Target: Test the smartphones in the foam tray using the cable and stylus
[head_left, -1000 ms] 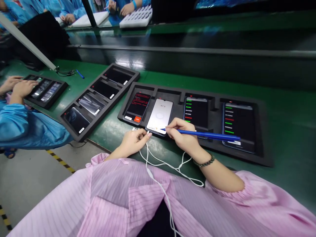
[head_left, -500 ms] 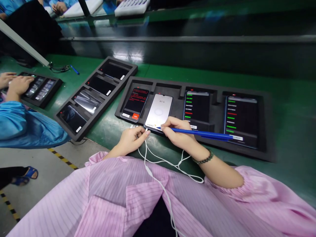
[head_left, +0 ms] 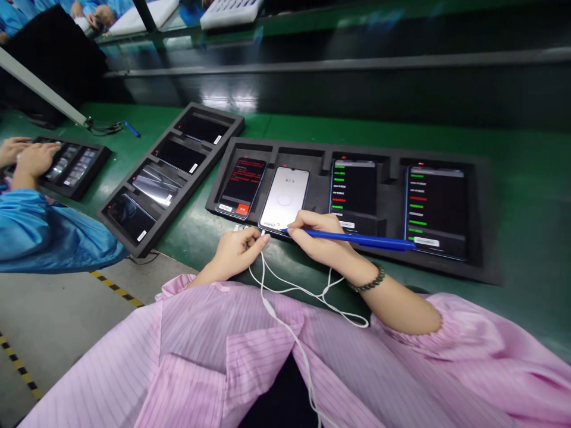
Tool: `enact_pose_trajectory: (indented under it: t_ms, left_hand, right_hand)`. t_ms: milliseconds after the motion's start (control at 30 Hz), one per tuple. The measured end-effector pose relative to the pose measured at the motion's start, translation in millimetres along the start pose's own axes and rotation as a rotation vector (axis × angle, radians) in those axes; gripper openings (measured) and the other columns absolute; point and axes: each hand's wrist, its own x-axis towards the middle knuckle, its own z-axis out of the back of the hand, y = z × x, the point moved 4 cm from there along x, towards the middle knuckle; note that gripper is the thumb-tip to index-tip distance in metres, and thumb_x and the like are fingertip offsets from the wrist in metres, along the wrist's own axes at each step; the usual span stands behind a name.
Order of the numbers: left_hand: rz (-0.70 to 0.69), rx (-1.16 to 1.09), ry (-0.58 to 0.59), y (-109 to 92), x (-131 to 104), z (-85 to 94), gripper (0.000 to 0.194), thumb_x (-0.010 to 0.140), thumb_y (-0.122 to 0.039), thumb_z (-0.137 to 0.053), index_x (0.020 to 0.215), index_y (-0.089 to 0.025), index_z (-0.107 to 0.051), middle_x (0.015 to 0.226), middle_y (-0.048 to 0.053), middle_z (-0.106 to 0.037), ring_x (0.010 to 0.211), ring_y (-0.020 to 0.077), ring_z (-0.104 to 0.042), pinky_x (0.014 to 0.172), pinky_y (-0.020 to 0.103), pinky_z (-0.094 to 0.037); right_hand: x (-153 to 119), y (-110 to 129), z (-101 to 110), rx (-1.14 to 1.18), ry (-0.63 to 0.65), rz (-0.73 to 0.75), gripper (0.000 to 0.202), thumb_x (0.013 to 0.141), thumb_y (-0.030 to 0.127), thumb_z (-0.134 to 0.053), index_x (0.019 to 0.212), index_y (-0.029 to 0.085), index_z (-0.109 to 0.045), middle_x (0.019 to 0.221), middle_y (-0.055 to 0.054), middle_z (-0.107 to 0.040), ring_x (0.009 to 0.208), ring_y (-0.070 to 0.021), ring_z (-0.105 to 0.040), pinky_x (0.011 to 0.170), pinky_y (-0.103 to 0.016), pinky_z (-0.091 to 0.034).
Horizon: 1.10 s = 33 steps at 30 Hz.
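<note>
My left hand (head_left: pixel 238 249) is closed on the white plug end of an earphone cable (head_left: pixel 269 306), at the bottom edge of a phone with a white screen (head_left: pixel 285 193). Whether the plug sits fully in the phone is hidden by the fingers. In my right hand (head_left: pixel 323 238) is a slim blue pen (head_left: pixel 370 239), its tip at the lower edge of that screen. This phone lies tilted in a black foam tray (head_left: pixel 390 202). Beside it are a phone with red text (head_left: pixel 244 181) and two phones with coloured lists (head_left: pixel 354 190), (head_left: pixel 435 208).
A second black tray (head_left: pixel 181 184) with several dark-screened phones stands at an angle to the left. Farther left, a co-worker in a blue sleeve (head_left: pixel 49 232) has both hands over another tray (head_left: pixel 96 172). A blue pen (head_left: pixel 131 129) lies on the green bench (head_left: pixel 285 125).
My hands, the pen and the phone hold nearly the same places. The view has shifted slightly, and a blue-sandalled foot at the lower left has gone out of sight.
</note>
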Motion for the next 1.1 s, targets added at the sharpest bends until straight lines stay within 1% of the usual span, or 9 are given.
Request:
enact_pose_trajectory:
  t_ms: [133,300,500,700,800,967,1100]
  left_hand:
    - [0.01,0.015,0.004,-0.1,0.3,0.2,0.039,0.093,-0.05,-0.051,0.067,-0.021,-0.05,0.047,-0.008,-0.036,0.047,0.0095,-0.038,0.052,0.024,-0.028]
    - [0.019,0.026,0.002,0.9,0.4,0.6,0.04,0.093,-0.051,-0.052,0.068,-0.02,-0.052,0.047,-0.007,-0.037,0.047,0.0095,-0.039,0.052,0.024,-0.028]
    - [0.028,0.016,0.005,2.3,-0.4,0.4,0.038,0.093,-0.05,-0.053,0.071,-0.02,-0.054,0.049,-0.007,-0.039,0.047,0.0091,-0.039,0.052,0.024,-0.028]
    - [0.022,-0.005,0.004,0.8,-1.0,0.8,0.037,0.092,-0.05,-0.052,0.072,-0.019,-0.054,0.052,-0.006,-0.042,0.049,0.0089,-0.039,0.052,0.024,-0.027]
    - [0.031,-0.001,0.01,0.2,-0.6,0.9,0.037,0.092,-0.05,-0.052,0.072,-0.019,-0.054,0.051,-0.007,-0.041,0.049,0.0091,-0.039,0.052,0.024,-0.027]
    - [0.036,0.021,0.008,1.1,0.7,0.4,0.037,0.092,-0.05,-0.052,0.071,-0.02,-0.054,0.049,-0.007,-0.036,0.048,0.0093,-0.037,0.052,0.024,-0.026]
    - [0.025,0.027,0.002,1.9,1.4,0.2,0.037,0.092,-0.05,-0.052,0.071,-0.02,-0.054,0.049,-0.007,-0.038,0.048,0.0092,-0.038,0.052,0.024,-0.027]
  right_hand:
    - [0.5,-0.1,-0.5,-0.006,0.012,-0.011,0.02,0.073,0.031,-0.05,0.056,0.021,-0.05,0.051,0.001,-0.054,0.048,-0.0113,-0.046,0.05,-0.024,-0.034]
    - [1.2,-0.3,0.0,-0.021,0.005,-0.031,0.018,0.07,0.03,-0.049,0.055,0.022,-0.047,0.048,0.002,-0.048,0.046,-0.011,-0.041,0.049,-0.025,-0.033]
    - [0.6,1.2,1.4,-0.001,-0.027,-0.021,0.017,0.07,0.028,-0.048,0.055,0.022,-0.046,0.049,0.002,-0.05,0.047,-0.0112,-0.044,0.05,-0.025,-0.034]
    - [0.3,4.0,1.9,0.008,0.02,-0.012,0.018,0.071,0.027,-0.048,0.053,0.022,-0.046,0.049,0.002,-0.049,0.047,-0.0105,-0.044,0.049,-0.024,-0.033]
    - [0.2,3.1,1.8,0.003,0.026,-0.027,0.018,0.07,0.029,-0.048,0.053,0.022,-0.046,0.048,0.002,-0.049,0.047,-0.0104,-0.043,0.049,-0.024,-0.032]
    - [0.9,3.1,3.3,-0.017,-0.026,-0.017,0.018,0.069,0.029,-0.047,0.052,0.022,-0.044,0.047,0.002,-0.045,0.045,-0.0101,-0.039,0.049,-0.025,-0.032]
    - [1.5,4.3,3.0,-0.024,0.001,-0.005,0.019,0.069,0.03,-0.047,0.052,0.022,-0.044,0.046,0.003,-0.043,0.045,-0.0099,-0.038,0.048,-0.025,-0.031]
